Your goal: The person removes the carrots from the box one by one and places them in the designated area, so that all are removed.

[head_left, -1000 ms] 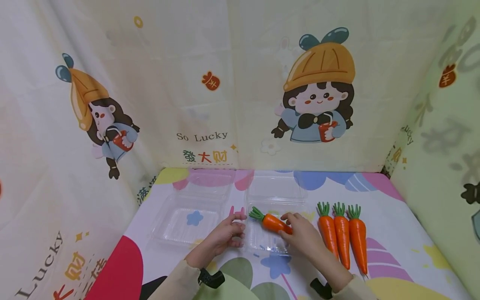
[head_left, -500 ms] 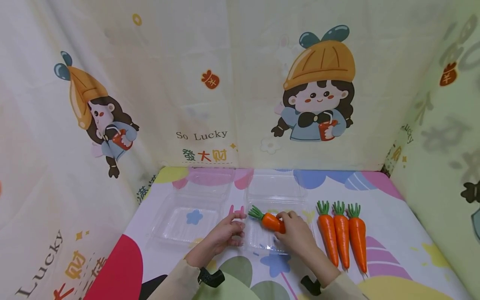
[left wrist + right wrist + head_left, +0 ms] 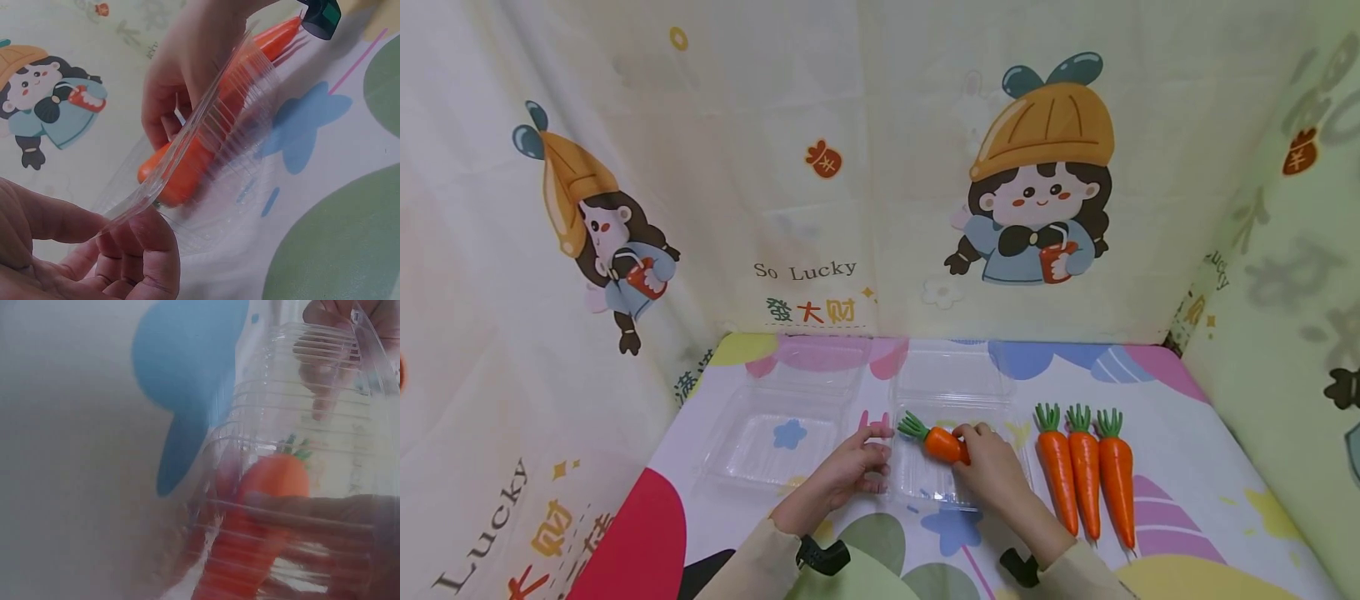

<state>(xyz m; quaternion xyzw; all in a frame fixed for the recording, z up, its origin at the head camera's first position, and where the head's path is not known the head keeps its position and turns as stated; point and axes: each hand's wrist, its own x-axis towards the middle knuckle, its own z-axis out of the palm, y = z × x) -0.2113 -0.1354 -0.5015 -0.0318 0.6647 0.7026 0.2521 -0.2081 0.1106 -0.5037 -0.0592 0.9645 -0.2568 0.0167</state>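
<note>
A carrot point(image 3: 942, 443) with a green top lies slantwise in the right-hand clear plastic clamshell box point(image 3: 917, 483), leaves toward the left. My right hand point(image 3: 996, 471) reaches into that box and holds the carrot; its lower part is hidden behind the hand. At the box's left side is my left hand point(image 3: 852, 463). In the left wrist view, its thumb and fingers pinch the box's rim point(image 3: 164, 172). Through the ribbed wall, the right wrist view shows the carrot point(image 3: 275, 478) with right-hand fingers point(image 3: 312, 512) on it.
Three more carrots point(image 3: 1084, 471) lie side by side to the right of the box. Another clear clamshell box point(image 3: 737, 450) stands open at the left. Both lids point(image 3: 951, 372) are folded back toward the rear curtain point(image 3: 910, 208). Curtains also flank both sides of the table.
My right hand has shifted left along the carrot, covering more of its lower part, while the leafy end has stayed put. The left hand has kept its place at the box.
</note>
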